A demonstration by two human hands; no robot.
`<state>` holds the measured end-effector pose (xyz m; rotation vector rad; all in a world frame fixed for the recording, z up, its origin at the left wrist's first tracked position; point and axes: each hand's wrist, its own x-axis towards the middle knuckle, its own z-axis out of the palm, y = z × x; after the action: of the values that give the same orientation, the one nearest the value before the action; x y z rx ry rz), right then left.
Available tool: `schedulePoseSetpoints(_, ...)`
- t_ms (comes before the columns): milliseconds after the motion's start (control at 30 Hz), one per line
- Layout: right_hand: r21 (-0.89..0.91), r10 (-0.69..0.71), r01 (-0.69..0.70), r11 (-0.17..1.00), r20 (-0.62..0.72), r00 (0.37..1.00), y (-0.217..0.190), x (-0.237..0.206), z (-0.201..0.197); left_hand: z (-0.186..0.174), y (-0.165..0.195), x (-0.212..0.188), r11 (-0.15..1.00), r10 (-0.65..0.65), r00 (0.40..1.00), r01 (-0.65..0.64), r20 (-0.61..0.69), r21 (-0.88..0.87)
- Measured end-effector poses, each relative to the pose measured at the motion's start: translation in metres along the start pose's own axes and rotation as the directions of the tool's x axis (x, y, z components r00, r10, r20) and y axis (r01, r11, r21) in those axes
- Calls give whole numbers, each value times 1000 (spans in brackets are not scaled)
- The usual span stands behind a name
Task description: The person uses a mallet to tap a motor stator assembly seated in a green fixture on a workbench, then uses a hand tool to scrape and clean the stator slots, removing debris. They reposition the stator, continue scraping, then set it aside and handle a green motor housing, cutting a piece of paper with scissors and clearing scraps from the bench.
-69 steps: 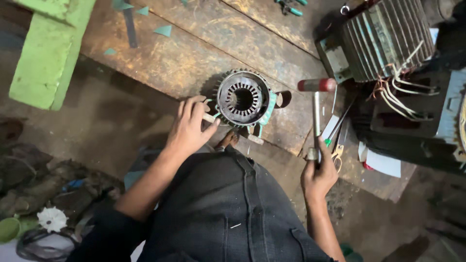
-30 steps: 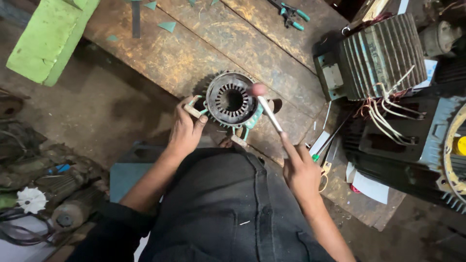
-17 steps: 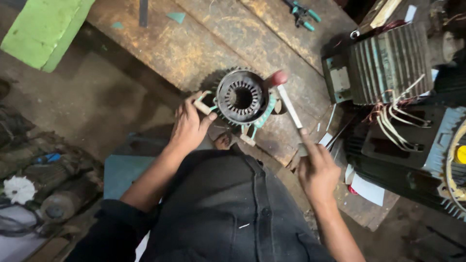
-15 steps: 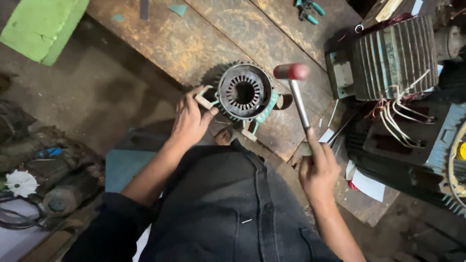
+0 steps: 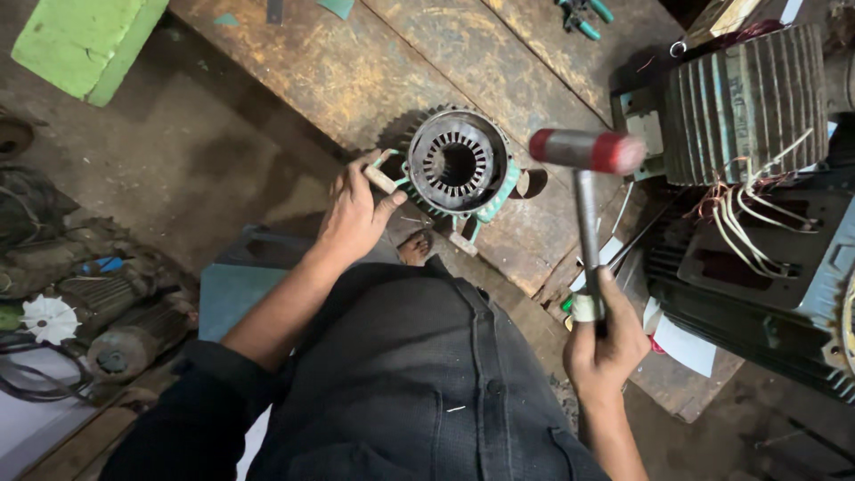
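Your right hand (image 5: 604, 343) is wrapped tight around the lower end of a hammer's (image 5: 583, 191) shaft, fingers closed on it, with the red-ended head raised level just to the right of the motor stator (image 5: 457, 165). Your left hand (image 5: 354, 214) rests against the stator's left side, fingers curled over its rim and thumb spread toward a small pale wooden peg (image 5: 381, 179) that lies between thumb and housing (whether you are pinching the peg or only touching it is hard to tell). The stator stands on its end near the edge of the worn wooden surface (image 5: 356, 62), its slotted bore facing up, green feet showing below it. Beyond the hammer, a larger finned motor (image 5: 744, 102) sits with loose pale wires (image 5: 757, 200) spilling from it. Green-handled pliers (image 5: 583, 16) lie at the far edge. On the floor to your left are a green block (image 5: 80, 40) and a white fan impeller (image 5: 49, 319).
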<state>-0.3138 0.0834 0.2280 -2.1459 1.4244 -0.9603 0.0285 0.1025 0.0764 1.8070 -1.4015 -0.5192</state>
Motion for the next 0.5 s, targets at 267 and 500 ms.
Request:
schedulePoseSetpoints(267, -311, 83, -72, 948, 25, 996, 26, -8, 15, -8, 11, 2, 1000, 18, 1000, -18, -1, -10)
schedulePoseSetpoints(500, -628, 260, -219, 747, -28, 965, 81, -9, 37, -18, 27, 12, 998, 43, 998, -45, -52, -42)
